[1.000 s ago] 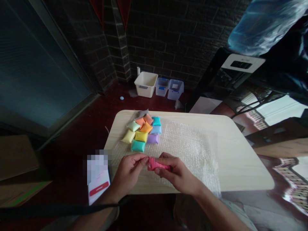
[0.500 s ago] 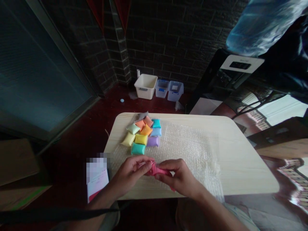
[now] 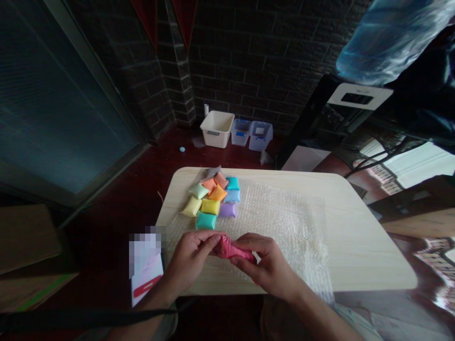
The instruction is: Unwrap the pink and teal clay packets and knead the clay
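A soft pink packet (image 3: 236, 251), twisted and wrinkled, is held just above the near side of the table. My left hand (image 3: 192, 255) pinches its left end between thumb and fingers. Around the right end, the thumb and fingers of my right hand (image 3: 265, 260) are closed. Beyond my hands several small pillow-shaped packets lie bunched together, among them a green one (image 3: 205, 220), a yellow one (image 3: 210, 207), a purple one (image 3: 228, 210) and an orange one (image 3: 217, 192). Bubble wrap (image 3: 280, 213) is spread flat beneath and beside them.
The pale wooden table (image 3: 369, 246) has rounded corners. On the floor behind it stand a cream basket (image 3: 216, 137) and two clear plastic bins (image 3: 260, 142). A water dispenser (image 3: 320, 118) is at the right. A white and red box or card (image 3: 147, 284) sits beside the table's left edge.
The pink packet looks less bunched, with more of it showing between my hands. My left fingers have shifted slightly left along it. The whole view has tilted a little.
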Demonstrator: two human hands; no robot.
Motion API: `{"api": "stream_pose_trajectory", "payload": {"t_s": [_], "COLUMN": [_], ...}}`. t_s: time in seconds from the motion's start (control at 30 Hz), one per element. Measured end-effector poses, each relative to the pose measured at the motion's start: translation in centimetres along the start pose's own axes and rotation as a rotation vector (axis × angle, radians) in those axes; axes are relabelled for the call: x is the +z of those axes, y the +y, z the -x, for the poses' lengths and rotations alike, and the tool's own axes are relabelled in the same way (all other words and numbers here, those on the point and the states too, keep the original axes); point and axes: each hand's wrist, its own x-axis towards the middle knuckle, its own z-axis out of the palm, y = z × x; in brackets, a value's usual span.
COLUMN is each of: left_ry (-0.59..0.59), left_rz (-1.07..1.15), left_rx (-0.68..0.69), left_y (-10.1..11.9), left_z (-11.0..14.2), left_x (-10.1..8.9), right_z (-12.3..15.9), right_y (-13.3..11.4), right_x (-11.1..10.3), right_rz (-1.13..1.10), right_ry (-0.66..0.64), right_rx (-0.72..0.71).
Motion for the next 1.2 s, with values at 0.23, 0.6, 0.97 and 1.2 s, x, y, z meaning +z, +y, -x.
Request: {"api": "stream_pose_trajectory", "payload": {"t_s": [0.23, 0.6, 0.97, 1.2], "left_ry": [0.044, 0.025, -0.013, 0.011], "left_rz": [-0.138, -0.226, -0.261, -0.207], "left_rx": [0.05, 0.096, 0.071, 0.054], "left_y": [0.4, 0.6, 0.8, 1.1], "left_z": [0.0, 0.5, 0.2, 0.1], "left_x": [0.1, 0.5, 0.0, -0.2], "right_z": [0.4, 0.2, 0.0, -0.3], "right_y": [-0.7, -0.4, 1.0, 0.4], "right_x": [0.2, 1.1, 1.3, 0.2], "right_rz": [0.093, -0.029, -0.27, -0.117], "right_ry": [-0.05, -0.083, -0.074, -0.146], "right_rx": [-0.004, 0.082, 0.124, 0.122]}}
